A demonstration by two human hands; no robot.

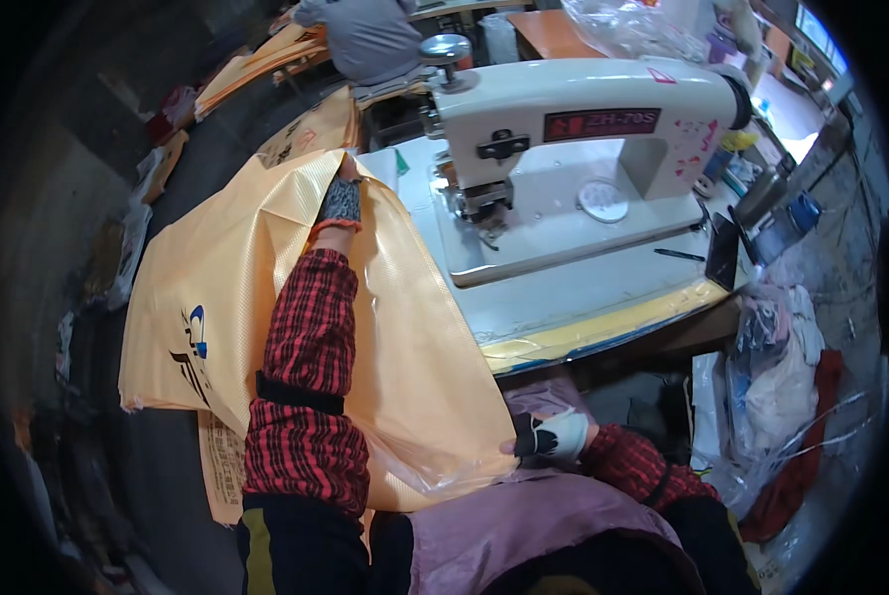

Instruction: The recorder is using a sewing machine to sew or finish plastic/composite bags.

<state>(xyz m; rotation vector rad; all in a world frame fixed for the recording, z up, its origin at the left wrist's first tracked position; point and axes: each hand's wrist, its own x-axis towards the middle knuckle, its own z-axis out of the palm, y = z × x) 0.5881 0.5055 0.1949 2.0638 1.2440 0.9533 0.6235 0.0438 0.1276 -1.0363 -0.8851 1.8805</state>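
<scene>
A large tan woven plastic bag [420, 347] with dark and blue print lies across my lap and the left side of the sewing table. My left hand [340, 201], in a grey knitted glove with an orange cuff, reaches forward and grips the bag's far edge. Its fingertips are partly covered by the folded material. Close to my lap, my right hand [556, 434], in a white and black glove, pinches the bag's near right edge. Just right of the bag's far end stands a white industrial sewing machine [583, 109], its needle area [484, 203] apart from both hands.
The white tabletop [534, 307] has a yellow front edge. A black pen [680, 255] and a dark flat object [722, 250] lie at its right. Stacked bags [266, 64] and a seated person [370, 40] are beyond. Plastic wrapping [777, 367] hangs at right.
</scene>
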